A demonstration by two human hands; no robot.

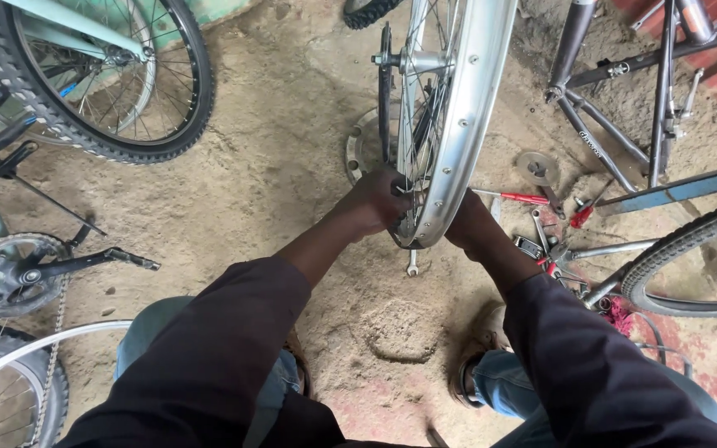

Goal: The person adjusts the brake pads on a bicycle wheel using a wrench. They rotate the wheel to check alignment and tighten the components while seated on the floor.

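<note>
Dark sleeves (pixel 209 357) nearest, bare silver wheel rim (pixel 466 124) gripped between left hand (pixel 379 203) and right hand (pixel 468 224), both closed on it, wrenches (pixel 541 241) scattered just right, tyred wheel (pixel 126 83) well apart.

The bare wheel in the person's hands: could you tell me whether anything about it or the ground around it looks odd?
The silver rim carries no tyre. Both hands, left hand and right hand, grip its bottom. Spanners and red-handled tools lie scattered on the dirt.

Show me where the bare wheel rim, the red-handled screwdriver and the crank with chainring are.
rim (pixel 476 108), head view, on its silver outer wall.
screwdriver (pixel 524 198), head view, on its red handle.
crank (pixel 85 264), head view, on the black arm beside the chainring.
</note>
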